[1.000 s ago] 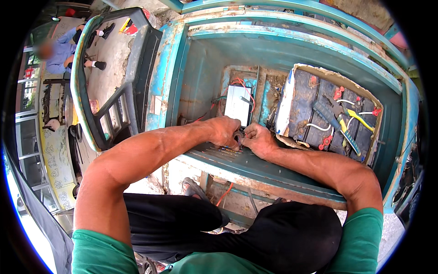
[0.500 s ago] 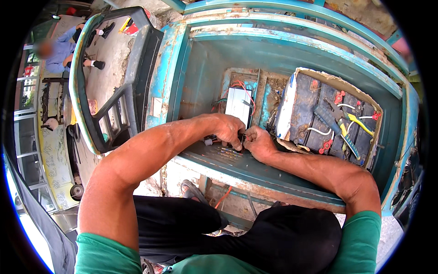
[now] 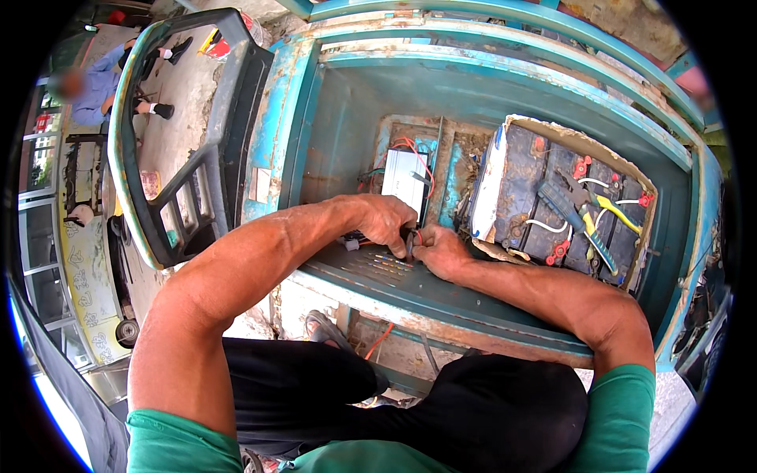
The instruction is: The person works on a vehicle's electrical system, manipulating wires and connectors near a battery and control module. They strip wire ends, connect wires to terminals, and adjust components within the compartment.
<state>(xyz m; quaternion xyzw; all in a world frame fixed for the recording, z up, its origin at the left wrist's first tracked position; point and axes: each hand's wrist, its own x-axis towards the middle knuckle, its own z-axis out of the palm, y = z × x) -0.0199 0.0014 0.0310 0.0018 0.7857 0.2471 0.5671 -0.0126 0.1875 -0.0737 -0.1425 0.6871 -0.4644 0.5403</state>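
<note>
My left hand (image 3: 386, 222) and my right hand (image 3: 441, 251) meet just below a silver box (image 3: 404, 177) inside a blue-green metal compartment. Both hands are closed in a pinch, on what look like thin dark and red wires (image 3: 419, 236); the fingers cover most of them. Red wires loop over the top of the silver box. A small pale connector (image 3: 352, 245) lies beside my left hand. Several thin metal-tipped pieces (image 3: 390, 266) lie in a row on the ledge below my fingers.
At the right, a torn cardboard box (image 3: 490, 189) holds dark batteries (image 3: 516, 185) joined by white leads. Yellow-and-blue pliers (image 3: 601, 246) rest on them. The compartment's rusty front rim (image 3: 441, 335) runs beneath my forearms. A black frame (image 3: 209, 150) stands left; beyond sits a person (image 3: 96, 93).
My hands stay together below the silver box, with a slight shift of the fingers and the dark piece between them. The whole view has moved a little.
</note>
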